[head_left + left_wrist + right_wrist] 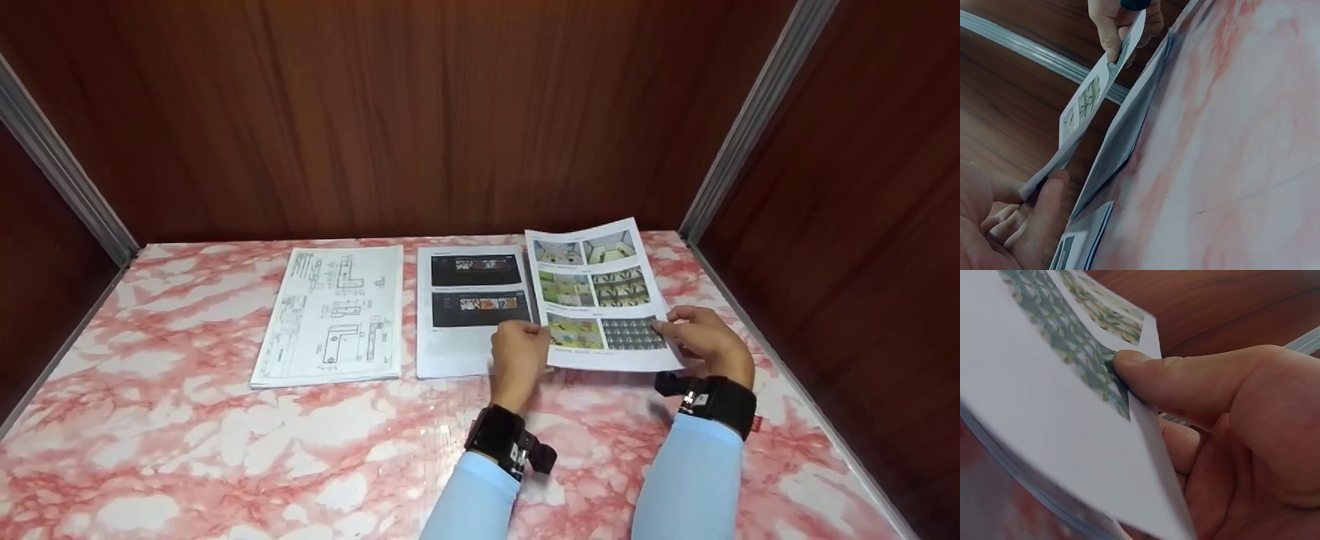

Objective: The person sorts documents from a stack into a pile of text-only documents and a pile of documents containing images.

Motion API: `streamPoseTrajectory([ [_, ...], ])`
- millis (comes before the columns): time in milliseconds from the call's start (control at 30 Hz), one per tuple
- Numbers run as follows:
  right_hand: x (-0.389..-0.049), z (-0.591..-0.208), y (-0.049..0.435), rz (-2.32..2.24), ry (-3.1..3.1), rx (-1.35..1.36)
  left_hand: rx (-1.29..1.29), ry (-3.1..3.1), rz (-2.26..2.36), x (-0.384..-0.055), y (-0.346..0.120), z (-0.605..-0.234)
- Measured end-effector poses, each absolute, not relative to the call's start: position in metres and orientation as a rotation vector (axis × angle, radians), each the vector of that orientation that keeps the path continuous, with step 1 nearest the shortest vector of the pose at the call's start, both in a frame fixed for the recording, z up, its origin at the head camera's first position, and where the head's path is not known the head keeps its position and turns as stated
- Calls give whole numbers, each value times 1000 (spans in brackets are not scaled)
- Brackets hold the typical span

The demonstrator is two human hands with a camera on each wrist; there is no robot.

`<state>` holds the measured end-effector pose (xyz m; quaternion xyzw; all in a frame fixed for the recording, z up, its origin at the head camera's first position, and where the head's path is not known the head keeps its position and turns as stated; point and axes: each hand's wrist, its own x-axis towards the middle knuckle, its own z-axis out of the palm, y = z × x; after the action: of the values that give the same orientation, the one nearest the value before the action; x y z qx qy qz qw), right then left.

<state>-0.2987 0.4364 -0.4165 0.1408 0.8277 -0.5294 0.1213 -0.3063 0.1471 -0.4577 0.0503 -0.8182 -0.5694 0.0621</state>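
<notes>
A printed sheet of paper [592,358] with rows of colour photos is held up off the table, tilted and slightly bowed. My left hand [520,356] pinches its left edge between thumb and curled fingers, seen close in the left wrist view. At the opposite edge my right hand [709,341] grips the sheet, thumb [1168,382] on the printed face and fingers behind. Beneath the raised sheet lies a stack of papers [1129,126], mostly hidden in the head view. Just left of it sits another paper stack [461,352], its top page showing two dark screenshots; my left hand is above its right side.
Farther left lies a stack of technical drawings [330,315]. All rests on a red-and-white marbled table [225,465]. Dark wood panels [420,120] with metal corner strips [757,112] enclose the back and sides.
</notes>
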Motion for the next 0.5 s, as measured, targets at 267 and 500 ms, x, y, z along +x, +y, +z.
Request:
streamPoseTrajectory([
  [267, -302, -414, 434, -1509, 2534, 253, 167, -2437, -1721, -310, 137, -454],
  [500, -312, -411, 426, -1552, 2541, 197, 143, -2379, -1706, -312, 126, -451],
])
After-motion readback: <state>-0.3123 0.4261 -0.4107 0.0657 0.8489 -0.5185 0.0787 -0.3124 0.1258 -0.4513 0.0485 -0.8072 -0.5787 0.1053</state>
